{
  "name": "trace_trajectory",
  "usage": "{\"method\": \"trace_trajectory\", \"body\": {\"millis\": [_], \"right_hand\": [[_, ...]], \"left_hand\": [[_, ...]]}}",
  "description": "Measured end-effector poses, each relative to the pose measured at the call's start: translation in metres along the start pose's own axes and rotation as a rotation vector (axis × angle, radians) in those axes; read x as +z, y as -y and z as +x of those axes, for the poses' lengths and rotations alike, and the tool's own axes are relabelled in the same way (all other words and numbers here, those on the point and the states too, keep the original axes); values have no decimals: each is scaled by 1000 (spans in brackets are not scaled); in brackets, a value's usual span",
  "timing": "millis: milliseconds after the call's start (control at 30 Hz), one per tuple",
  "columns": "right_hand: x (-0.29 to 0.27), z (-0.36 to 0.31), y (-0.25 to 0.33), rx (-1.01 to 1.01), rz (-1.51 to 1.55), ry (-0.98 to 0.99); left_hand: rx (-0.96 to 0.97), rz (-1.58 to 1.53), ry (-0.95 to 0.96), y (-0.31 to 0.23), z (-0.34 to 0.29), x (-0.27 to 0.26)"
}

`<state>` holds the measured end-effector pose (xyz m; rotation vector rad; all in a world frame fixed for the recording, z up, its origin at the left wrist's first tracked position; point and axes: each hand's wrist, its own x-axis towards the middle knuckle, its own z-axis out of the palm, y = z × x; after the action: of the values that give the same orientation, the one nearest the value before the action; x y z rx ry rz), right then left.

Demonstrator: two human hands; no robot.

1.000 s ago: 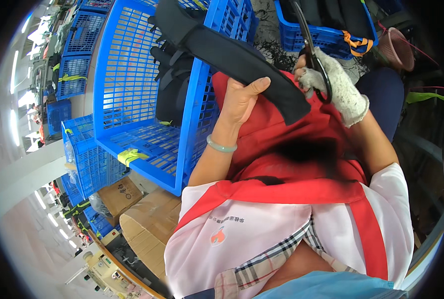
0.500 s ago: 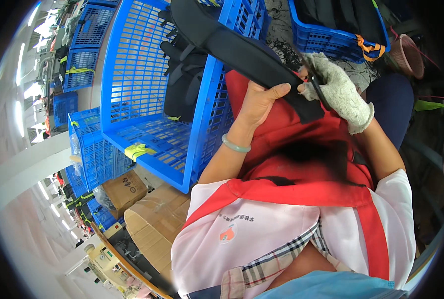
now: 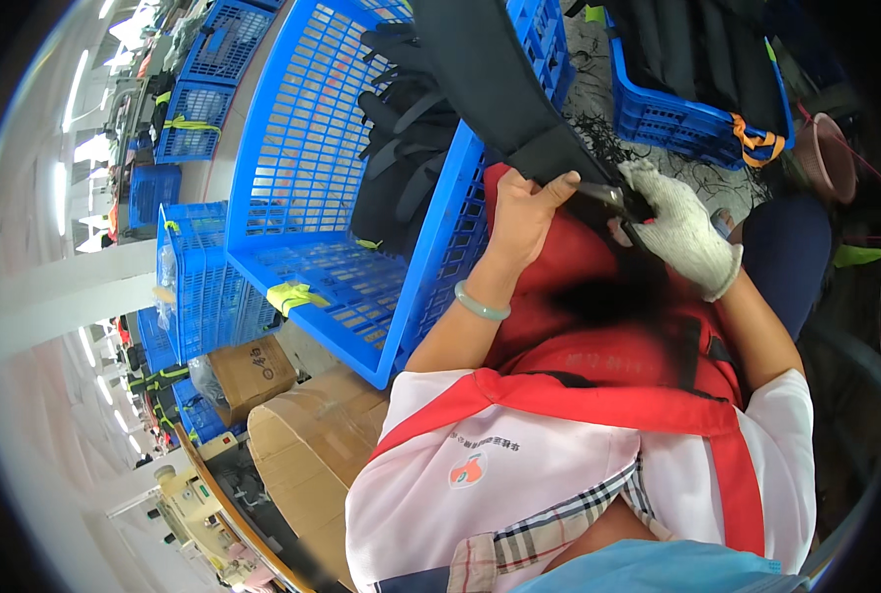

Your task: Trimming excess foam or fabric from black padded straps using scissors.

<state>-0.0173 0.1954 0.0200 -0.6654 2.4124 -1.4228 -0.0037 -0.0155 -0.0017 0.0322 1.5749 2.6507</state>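
My bare left hand [image 3: 526,215], with a pale bangle on the wrist, pinches the edge of a long, wide black padded strap [image 3: 485,74]. The strap runs up and away from me over the rim of the blue crate. My right hand [image 3: 685,232], in a white knitted glove, is closed around scissors [image 3: 640,206] with dark handles. Their shiny blades point left toward my left thumb and lie against the strap's near end. Whether the blades are apart is too small to make out. Below both hands is my red apron [image 3: 529,306].
A large blue crate [image 3: 386,341] stands at my left with black strap pieces [image 3: 396,188] inside. Ahead right, another blue crate [image 3: 658,128] holds black padded pieces. Dark scraps litter the floor. A pink basket [image 3: 828,163] stands far right; cardboard boxes [image 3: 312,435] lie left.
The view has shifted, so the crates appear further right. The scissors have turned, their blades now pointing left at the strap. My left hand still pinches the strap.
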Motion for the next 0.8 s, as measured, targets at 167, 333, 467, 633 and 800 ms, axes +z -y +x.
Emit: {"method": "trace_trajectory", "body": {"millis": [167, 333, 467, 633, 800], "right_hand": [[-16, 0, -11, -76, -132, 66], [-27, -7, -12, -206, -208, 155], [-30, -8, -11, -96, -145, 190], [-40, -11, -23, -66, -207, 214], [-45, -5, -25, 4, -317, 260]], "left_hand": [[200, -43, -3, -52, 12, -16], [202, 95, -1, -69, 19, -39], [-58, -39, -71, -68, 15, -37], [-71, -115, -75, -57, 15, -33], [-80, -45, -94, -55, 15, -26]]}}
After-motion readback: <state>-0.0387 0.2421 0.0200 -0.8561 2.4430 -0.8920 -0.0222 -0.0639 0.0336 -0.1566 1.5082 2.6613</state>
